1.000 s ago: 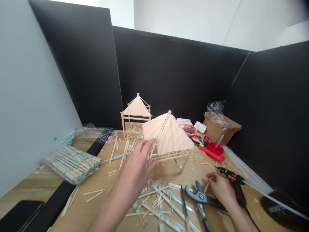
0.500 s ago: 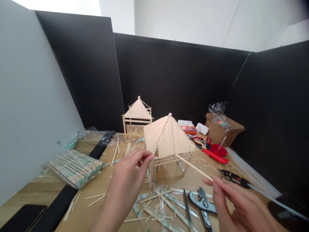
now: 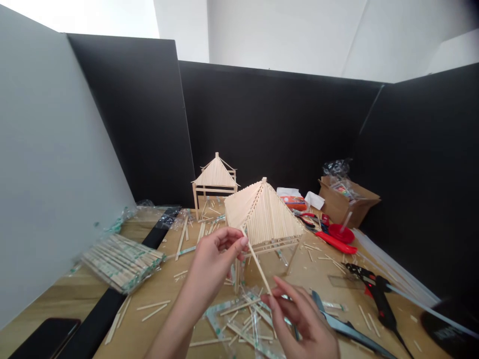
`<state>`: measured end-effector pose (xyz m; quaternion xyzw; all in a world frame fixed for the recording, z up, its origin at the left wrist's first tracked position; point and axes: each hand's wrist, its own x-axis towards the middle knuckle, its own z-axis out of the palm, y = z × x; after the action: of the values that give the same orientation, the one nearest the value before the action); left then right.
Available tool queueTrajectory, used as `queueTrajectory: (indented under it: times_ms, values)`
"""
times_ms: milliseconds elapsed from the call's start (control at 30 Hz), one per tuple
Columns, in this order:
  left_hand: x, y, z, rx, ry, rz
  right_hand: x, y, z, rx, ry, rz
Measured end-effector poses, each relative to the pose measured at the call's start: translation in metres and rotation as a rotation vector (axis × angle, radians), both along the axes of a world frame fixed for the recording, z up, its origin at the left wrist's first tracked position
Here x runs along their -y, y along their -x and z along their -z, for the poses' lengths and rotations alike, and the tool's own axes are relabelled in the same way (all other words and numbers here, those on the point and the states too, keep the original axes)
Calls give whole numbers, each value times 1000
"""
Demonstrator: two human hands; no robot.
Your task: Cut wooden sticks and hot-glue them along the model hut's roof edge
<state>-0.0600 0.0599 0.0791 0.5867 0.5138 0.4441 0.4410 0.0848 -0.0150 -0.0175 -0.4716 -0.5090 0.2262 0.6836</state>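
A thin wooden stick [image 3: 258, 263] slants between my two hands. My left hand [image 3: 220, 249] pinches its upper end beside the front left corner of the near stick-built house model [image 3: 273, 214]. Lower down, my right hand [image 3: 295, 311] grips the stick's other end between thumb and fingers. The near model has a pointed roof of close-laid sticks on thin legs. Behind it to the left stands a second, similar model [image 3: 216, 174].
Wrapped sticks [image 3: 123, 262] and a phone [image 3: 48, 336] lie left. Loose sticks and plastic wrappers lie in front. At the right are a glue gun [image 3: 377, 294], blue-grey cutters [image 3: 348, 329], red-handled tools [image 3: 335, 242] and a cardboard box [image 3: 346, 202]. Dark panels surround the table.
My right hand has moved left and down, bringing the stick's upper end to my left hand. The stick now slopes more steeply. The view has shifted slightly.
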Motion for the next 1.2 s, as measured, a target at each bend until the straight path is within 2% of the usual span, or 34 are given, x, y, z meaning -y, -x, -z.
queueTrajectory:
  times_ms: [67, 133, 267, 367, 467, 600, 867, 1200]
  values:
    - [-3, -1, 5, -127, -103, -37, -10, 3, 10, -163, 149, -148]
    - [-3, -2, 10, -248, -208, -77, -18, 6, 17, -253, 246, -209]
    - [-4, -5, 17, -373, -356, -183, -24, 13, 25, -322, 282, -196]
    - [-8, -6, 20, -353, -419, -245, -27, 17, 28, -350, 298, -193]
    - [-14, -6, 24, -255, -390, -235, -29, 18, 31, -374, 319, -201]
    - [-22, -5, 30, -125, -302, -128, -31, 17, 32, -380, 320, -187]
    - [-31, -8, 41, 38, -345, -40, -30, 20, 34, -425, 393, -188]
    - [-28, -13, 39, 34, -314, -63, -30, 20, 29, -471, 431, -222]
